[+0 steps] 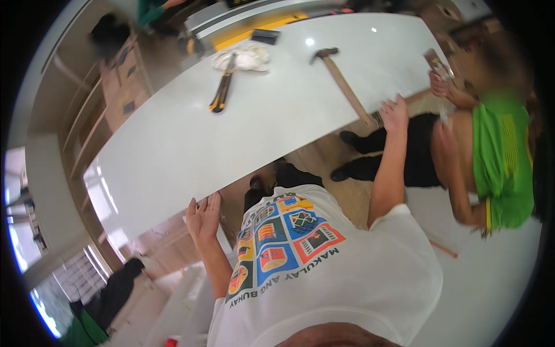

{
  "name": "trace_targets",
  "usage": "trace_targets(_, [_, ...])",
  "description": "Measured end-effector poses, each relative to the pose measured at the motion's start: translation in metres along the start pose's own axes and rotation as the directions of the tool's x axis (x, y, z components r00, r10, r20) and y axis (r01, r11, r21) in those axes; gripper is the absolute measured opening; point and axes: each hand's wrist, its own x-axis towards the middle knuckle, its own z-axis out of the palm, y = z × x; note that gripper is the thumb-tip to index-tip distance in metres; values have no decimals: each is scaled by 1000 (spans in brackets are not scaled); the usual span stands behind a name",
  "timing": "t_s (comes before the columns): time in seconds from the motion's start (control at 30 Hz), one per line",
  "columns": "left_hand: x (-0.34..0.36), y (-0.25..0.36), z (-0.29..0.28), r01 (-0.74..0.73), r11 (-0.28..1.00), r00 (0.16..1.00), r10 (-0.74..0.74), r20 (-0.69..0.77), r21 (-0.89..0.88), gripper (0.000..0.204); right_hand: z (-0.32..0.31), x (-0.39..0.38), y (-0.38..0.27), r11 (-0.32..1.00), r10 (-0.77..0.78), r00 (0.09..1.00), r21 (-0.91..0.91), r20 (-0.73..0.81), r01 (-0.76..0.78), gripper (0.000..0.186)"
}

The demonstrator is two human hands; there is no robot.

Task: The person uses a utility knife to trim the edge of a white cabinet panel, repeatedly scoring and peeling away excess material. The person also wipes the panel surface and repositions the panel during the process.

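Two spread grips, left hand [203, 221] and right hand [395, 115], seem to rest by the white worktop [277, 115]; grabbing would need closing them.

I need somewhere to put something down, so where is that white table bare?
Bare patches: between the utility knife and left hand; between knife and hammer; right of the hammer, beyond the right hand. Crowded: the far side, where knife tip, white cloth and black flat object bunch.
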Motion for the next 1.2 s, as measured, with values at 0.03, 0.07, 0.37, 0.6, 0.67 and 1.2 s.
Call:
trace_targets(0.03, [-2,-6,2,-11,1000,1000,11,17,-12,75,21,-17,-7,982,-154,987,-116,-46,148,76])
trace_targets(0.07, [-1,-12,2,-43,999,999,43,9,-8,72,42,-32,-10,930,-313,946,-230,-81,288,74])
trace_targets(0.37, [-9,-42,-18,-263,931,964,263,37,251,51,278,-102,126,640,-53,603,-437,796,632,56])
trace_targets(0.6, [-33,-49,-80,-374,829,914,405,14,416,49,368,-105,196,449,-149,731,-613,666,650,68])
trace_targets(0.67, [-41,-43,-109,-344,822,913,405,-42,454,51,361,-73,205,734,-155,640,-346,752,585,49])
trace_targets(1.2, [-64,129,-305,-310,750,709,592,-384,584,41,280,-267,279,904,-84,780,-281,620,321,33])
